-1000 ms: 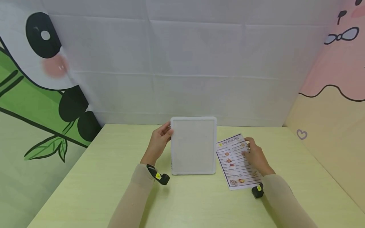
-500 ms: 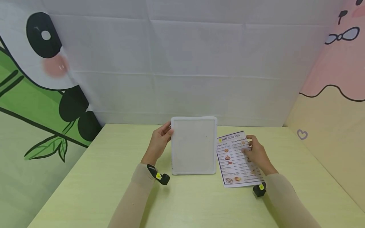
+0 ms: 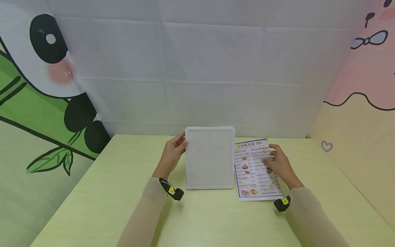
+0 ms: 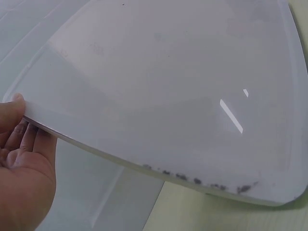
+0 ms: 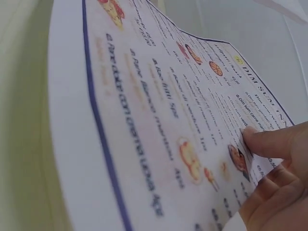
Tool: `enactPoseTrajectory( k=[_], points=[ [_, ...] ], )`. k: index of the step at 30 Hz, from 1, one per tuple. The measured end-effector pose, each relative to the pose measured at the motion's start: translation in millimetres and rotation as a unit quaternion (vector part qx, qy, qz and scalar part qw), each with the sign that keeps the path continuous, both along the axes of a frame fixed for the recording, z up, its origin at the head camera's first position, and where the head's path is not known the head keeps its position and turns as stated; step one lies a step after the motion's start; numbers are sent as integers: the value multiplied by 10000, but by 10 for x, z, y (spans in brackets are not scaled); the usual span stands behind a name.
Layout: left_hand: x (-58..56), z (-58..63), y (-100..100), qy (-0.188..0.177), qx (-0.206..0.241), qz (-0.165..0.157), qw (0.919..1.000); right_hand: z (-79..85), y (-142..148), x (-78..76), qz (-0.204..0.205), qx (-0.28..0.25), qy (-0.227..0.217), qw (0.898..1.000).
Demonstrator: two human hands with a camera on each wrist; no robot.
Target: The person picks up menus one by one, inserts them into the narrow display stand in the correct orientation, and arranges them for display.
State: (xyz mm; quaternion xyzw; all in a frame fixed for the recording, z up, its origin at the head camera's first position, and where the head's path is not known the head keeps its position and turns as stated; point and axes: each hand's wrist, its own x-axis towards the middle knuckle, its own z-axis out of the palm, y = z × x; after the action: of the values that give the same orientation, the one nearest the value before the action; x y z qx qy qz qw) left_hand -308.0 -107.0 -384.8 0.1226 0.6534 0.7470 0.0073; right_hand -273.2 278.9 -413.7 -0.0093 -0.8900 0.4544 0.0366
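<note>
My left hand (image 3: 170, 154) grips the left edge of a white framed board (image 3: 210, 158), thumb in front and fingers behind it. The board stands upright on the table; in the left wrist view dark smudges mark one edge of the board (image 4: 159, 96). Beside its right edge, my right hand (image 3: 280, 165) pinches a printed paper menu (image 3: 254, 176) headed "DIM SUM INN". Its thumb presses the printed face, while the fingers reach behind the sheet. The right wrist view shows the menu (image 5: 159, 120) slightly bowed, with small food pictures and lines of text.
Both things are over a pale yellow-green table (image 3: 123, 206). A creased white sheet (image 3: 216, 68) hangs behind its far edge. Cartoon-printed panels flank the table: a green and white one (image 3: 34, 127) on the left, a pink and cream one (image 3: 361, 113) on the right.
The right hand has moved slightly up and right, turning the menu from a leftward tilt to nearly straight beside the board. The left hand and the board have stayed in place.
</note>
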Motion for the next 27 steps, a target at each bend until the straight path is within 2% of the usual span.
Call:
enactPoseTrajectory(
  k=[8, 27],
  points=[
    [-11, -4, -7, -2, 16, 19, 10000, 107, 13, 2, -34, -438, -158, 9989],
    [-17, 6, -6, -103, -100, 133, 9998, 268, 49, 90, -85, -716, -92, 9974]
  ],
)
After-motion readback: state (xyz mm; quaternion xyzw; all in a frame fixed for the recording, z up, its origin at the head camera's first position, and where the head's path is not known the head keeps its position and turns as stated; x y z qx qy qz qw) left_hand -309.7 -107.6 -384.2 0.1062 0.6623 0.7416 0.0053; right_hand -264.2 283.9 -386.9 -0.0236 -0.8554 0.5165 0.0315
